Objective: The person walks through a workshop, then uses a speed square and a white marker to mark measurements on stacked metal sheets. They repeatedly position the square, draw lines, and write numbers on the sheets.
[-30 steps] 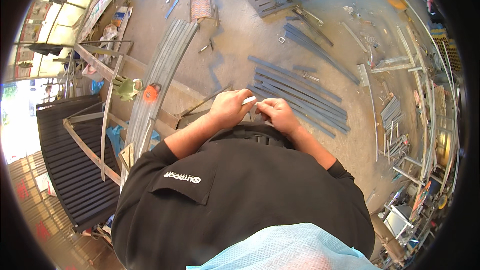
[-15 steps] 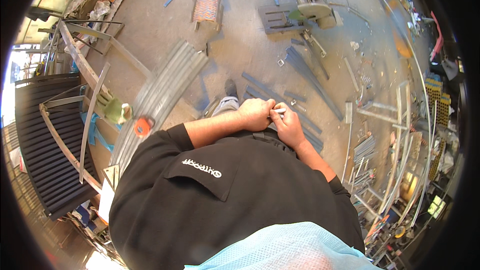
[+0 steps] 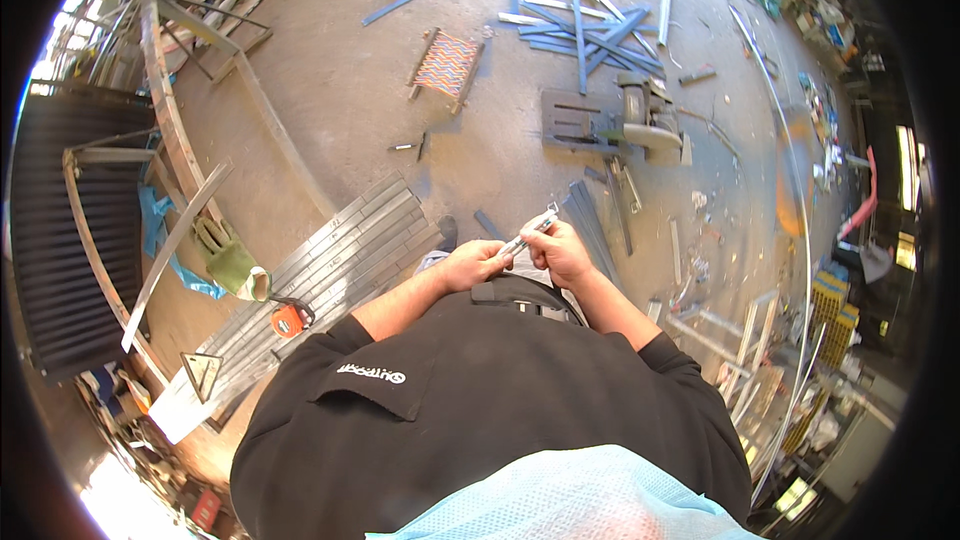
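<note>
In front of my waist, my left hand (image 3: pixel 474 265) and my right hand (image 3: pixel 562 252) are closed on a slim silver-white pen-like stick (image 3: pixel 518 241). It slants up to the right, and its exact kind is too small to make out. My left fingers grip its lower end; my right fingers pinch it farther up. To the left lies a row of grey metal tubes (image 3: pixel 350 235), side by side. An orange tape measure (image 3: pixel 292 318) rests on them near my left elbow. Beside it is a green work glove (image 3: pixel 228 255).
A cut-off saw (image 3: pixel 648 125) stands on the floor ahead, near a pile of blue metal bars (image 3: pixel 600 40). A low woven stool (image 3: pixel 446 70) is farther left. A metal frame (image 3: pixel 172 110) and a black slatted panel (image 3: pixel 75 230) stand at far left.
My hands have moved slightly apart, so more of the pen-like stick shows between them. The view has tilted up, showing more floor ahead.
</note>
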The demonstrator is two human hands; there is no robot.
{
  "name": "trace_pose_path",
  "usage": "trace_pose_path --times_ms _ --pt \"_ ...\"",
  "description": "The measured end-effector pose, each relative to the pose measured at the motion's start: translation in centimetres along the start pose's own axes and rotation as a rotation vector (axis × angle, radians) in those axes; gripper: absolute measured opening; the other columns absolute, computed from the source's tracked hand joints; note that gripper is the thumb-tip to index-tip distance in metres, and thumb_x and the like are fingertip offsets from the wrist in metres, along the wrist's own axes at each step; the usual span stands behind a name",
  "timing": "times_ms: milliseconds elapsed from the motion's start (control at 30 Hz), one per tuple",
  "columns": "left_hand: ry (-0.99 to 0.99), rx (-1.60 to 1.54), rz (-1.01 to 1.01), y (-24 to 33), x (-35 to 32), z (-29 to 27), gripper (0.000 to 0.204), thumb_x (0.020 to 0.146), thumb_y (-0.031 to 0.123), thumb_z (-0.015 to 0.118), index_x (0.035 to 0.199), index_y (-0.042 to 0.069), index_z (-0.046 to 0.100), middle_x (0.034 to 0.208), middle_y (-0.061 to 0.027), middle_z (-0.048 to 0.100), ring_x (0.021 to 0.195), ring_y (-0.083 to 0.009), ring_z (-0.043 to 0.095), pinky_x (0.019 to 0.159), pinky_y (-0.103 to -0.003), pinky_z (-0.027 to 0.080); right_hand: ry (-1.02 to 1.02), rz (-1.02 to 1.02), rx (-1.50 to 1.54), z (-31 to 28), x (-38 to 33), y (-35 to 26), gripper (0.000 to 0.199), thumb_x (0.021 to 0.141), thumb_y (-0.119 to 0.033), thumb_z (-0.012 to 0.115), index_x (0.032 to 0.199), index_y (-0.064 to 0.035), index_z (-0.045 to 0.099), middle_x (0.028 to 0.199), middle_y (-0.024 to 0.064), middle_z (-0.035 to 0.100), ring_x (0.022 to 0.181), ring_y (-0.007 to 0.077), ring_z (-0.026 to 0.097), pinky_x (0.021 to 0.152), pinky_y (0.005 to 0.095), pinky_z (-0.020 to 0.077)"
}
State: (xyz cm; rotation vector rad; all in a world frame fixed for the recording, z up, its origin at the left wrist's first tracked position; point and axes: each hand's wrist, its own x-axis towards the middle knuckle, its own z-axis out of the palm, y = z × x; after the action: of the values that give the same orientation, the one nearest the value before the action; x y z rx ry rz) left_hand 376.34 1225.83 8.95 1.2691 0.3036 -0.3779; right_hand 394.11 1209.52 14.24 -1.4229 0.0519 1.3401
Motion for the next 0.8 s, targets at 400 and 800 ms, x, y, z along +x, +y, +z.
trace_pose_path --times_ms 400,800 --pt "0.297 0.182 -0.025 -3.4 1.7 -1.0 0.050 0.119 0.041 0.058 0.152 0.004 0.065 0.143 -0.0130 0.068 0.135 -0.0245 0.064 0.116 -0.041 0.049 -0.057 0.244 -0.436 -4.1 22.4 -5.8 0.023 0.104 -0.019 0.081 0.087 -0.0096 0.069 0.070 0.0000 0.062 0.052 0.0110 0.051 0.045 0.0312 0.0351" --pt "0.894 -0.407 -0.669 -12.5 8.4 11.4 0.039 0.104 0.040 0.078 0.124 0.007 0.077 0.101 -0.0068 0.082 0.094 -0.0244 0.078 0.086 -0.042 0.061 0.072 0.331 -0.450 -10.5 49.7 -8.7 0.024 0.101 -0.022 0.082 0.084 -0.0124 0.069 0.066 0.0002 0.059 0.051 0.0136 0.050 0.045 0.0351 0.0358"
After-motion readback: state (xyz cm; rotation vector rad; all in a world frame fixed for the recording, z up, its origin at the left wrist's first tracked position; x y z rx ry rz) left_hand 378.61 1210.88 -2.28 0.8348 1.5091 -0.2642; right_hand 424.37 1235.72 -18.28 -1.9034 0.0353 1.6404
